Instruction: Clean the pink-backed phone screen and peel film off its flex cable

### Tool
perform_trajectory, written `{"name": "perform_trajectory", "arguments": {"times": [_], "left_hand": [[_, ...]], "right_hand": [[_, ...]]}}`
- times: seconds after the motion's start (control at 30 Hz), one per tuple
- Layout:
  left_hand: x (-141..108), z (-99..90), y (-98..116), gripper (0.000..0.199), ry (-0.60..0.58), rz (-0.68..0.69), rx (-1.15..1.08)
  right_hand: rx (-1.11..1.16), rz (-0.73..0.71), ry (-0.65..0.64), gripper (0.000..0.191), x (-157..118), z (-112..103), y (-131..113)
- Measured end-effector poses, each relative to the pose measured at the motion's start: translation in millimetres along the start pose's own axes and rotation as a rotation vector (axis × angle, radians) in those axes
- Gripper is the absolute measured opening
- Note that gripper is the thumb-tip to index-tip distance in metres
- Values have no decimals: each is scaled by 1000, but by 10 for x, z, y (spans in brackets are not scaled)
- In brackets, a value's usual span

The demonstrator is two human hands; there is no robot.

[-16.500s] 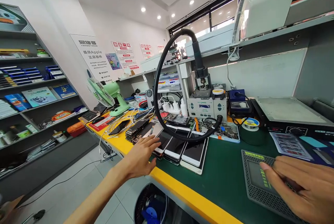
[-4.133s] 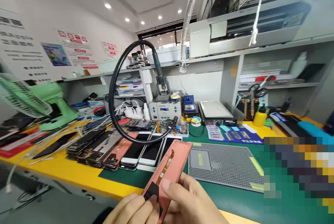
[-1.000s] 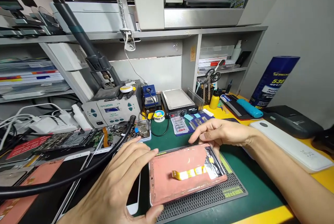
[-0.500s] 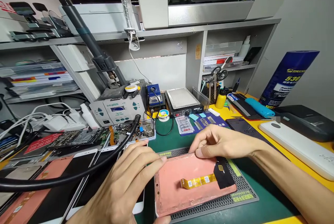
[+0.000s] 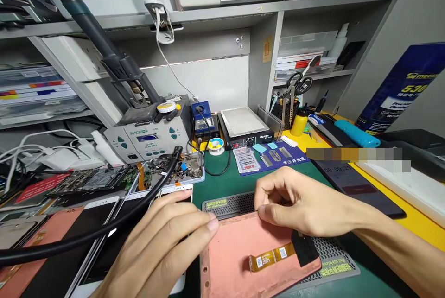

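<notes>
A phone screen point(image 5: 236, 251) lies with its copper-pink back up, tilted over a grey anti-slip pad point(image 5: 222, 206). An amber flex cable point(image 5: 271, 258) runs across it to a black patch point(image 5: 308, 249) at its right end. My right hand point(image 5: 302, 203) pinches the far long edge between thumb and curled fingers. My left hand point(image 5: 167, 247) spans the left end, long fingers stretched, index fingertip at the far left corner; its thumb is out of sight below. The near edge of the screen runs out of the frame.
Left, several phone screens point(image 5: 100, 242) lie under a black hose point(image 5: 104, 235). Behind are a tray of small parts point(image 5: 203, 175), a grey rework station point(image 5: 149, 138), a solder spool point(image 5: 216, 146) and a hot plate point(image 5: 243, 119). Right, a dark phone point(image 5: 361, 187) shows a timer.
The camera view has tipped down and come closer. Both hands stay at the phone screen, which sits lower in view. My left thumb has dropped out of view.
</notes>
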State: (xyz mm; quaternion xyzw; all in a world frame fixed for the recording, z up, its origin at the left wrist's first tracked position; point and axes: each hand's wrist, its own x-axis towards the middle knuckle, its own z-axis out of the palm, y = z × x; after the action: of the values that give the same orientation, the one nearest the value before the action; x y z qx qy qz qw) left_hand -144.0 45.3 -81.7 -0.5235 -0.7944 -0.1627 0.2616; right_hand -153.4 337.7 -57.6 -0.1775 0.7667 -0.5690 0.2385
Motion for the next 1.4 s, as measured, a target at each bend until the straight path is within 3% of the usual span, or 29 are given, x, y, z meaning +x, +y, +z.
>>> {"name": "perform_trajectory", "arguments": {"times": [0.27, 0.53, 1.2, 1.4], "left_hand": [[-117, -73, 63, 60, -95, -160, -54], [26, -117, 132, 68, -131, -250, -129], [72, -131, 168, 51, -113, -299, -178], [58, -129, 156, 56, -134, -302, -201]], "right_hand": [[-10, 0, 0, 8, 12, 9, -8], [-30, 5, -2, 9, 18, 11, 40], [-32, 6, -7, 10, 3, -8, -25], [-30, 20, -9, 9, 15, 22, 26]]}}
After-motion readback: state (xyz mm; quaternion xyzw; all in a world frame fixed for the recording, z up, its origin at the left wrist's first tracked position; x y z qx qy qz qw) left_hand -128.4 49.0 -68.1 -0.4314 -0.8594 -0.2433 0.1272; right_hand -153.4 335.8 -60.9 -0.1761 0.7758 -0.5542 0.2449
